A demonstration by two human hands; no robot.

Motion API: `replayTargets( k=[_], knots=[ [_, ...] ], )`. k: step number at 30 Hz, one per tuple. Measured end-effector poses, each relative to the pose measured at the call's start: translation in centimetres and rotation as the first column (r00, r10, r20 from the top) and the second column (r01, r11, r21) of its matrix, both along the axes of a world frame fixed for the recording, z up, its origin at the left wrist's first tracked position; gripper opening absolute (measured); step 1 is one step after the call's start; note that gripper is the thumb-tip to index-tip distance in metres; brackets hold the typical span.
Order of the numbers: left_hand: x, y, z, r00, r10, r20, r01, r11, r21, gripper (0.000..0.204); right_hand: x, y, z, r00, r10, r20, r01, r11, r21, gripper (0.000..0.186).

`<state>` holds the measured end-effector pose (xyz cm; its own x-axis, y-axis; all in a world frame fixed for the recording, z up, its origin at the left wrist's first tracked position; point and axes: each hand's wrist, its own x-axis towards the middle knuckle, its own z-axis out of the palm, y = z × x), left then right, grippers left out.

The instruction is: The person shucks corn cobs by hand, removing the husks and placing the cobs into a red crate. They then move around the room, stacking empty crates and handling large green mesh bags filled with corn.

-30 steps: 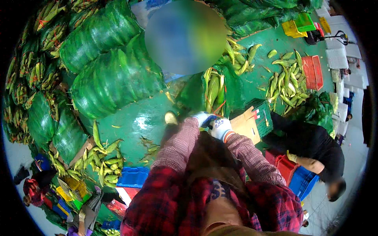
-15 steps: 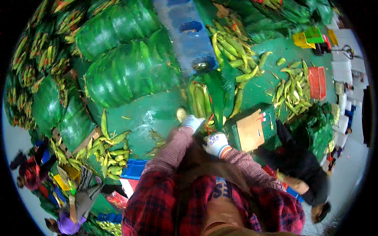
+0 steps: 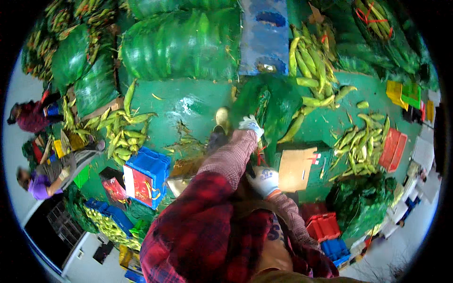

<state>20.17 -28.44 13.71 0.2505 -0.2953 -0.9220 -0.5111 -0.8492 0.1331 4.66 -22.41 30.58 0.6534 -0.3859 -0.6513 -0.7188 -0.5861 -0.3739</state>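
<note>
In front of me stands a dark green mesh bag (image 3: 276, 106), its near end drawn in toward my hands. My left hand (image 3: 251, 125), in a white glove, is at the bag's near left side, fingers bent onto the mesh. Closer to my body, my right hand (image 3: 264, 180), also gloved, is closed below a red tie (image 3: 261, 150); whatever lies in its fingers is hidden. A tan cardboard sheet (image 3: 296, 170) on a green crate (image 3: 325, 162) is just right of that hand. The bag's contents barely show through the mesh.
Large green mesh sacks (image 3: 181, 47) lie beyond at left, beside a blue panel (image 3: 265, 40) with cut-outs. Loose corn ears lie in a right pile (image 3: 361, 144), a left pile (image 3: 125, 134) and a far pile (image 3: 309, 61). A blue crate (image 3: 148, 170) stands left. Two people work at far left.
My view has swung to the right. Mesh now covers the corn ears that showed in the bag's opening. My left hand has moved farther forward along the bag; my right stays near the body.
</note>
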Motion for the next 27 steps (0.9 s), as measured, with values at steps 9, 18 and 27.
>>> replayTargets(
  k=[9, 18, 27],
  knots=[
    [5.0, 2.4, -1.7, 0.508, 0.644, -0.572, -0.810, 0.583, -0.062, 0.025, -0.7, -6.2, 8.7, 0.964, -0.153, 0.216, 0.172, 0.982, -0.076, 0.034],
    [5.6, 7.0, 8.9, 0.315, 0.610, -0.727, -0.939, 0.310, -0.146, 0.019, -0.6, -8.8, 17.4, 0.827, -0.167, 0.536, 0.222, 0.974, -0.039, 0.032],
    [12.6, 13.3, 19.6, -0.189, 0.394, -0.900, -0.981, -0.041, 0.188, 0.033, 3.4, -7.6, 21.9, 0.604, -0.253, 0.756, 0.201, 0.966, 0.163, 0.031]
  ],
)
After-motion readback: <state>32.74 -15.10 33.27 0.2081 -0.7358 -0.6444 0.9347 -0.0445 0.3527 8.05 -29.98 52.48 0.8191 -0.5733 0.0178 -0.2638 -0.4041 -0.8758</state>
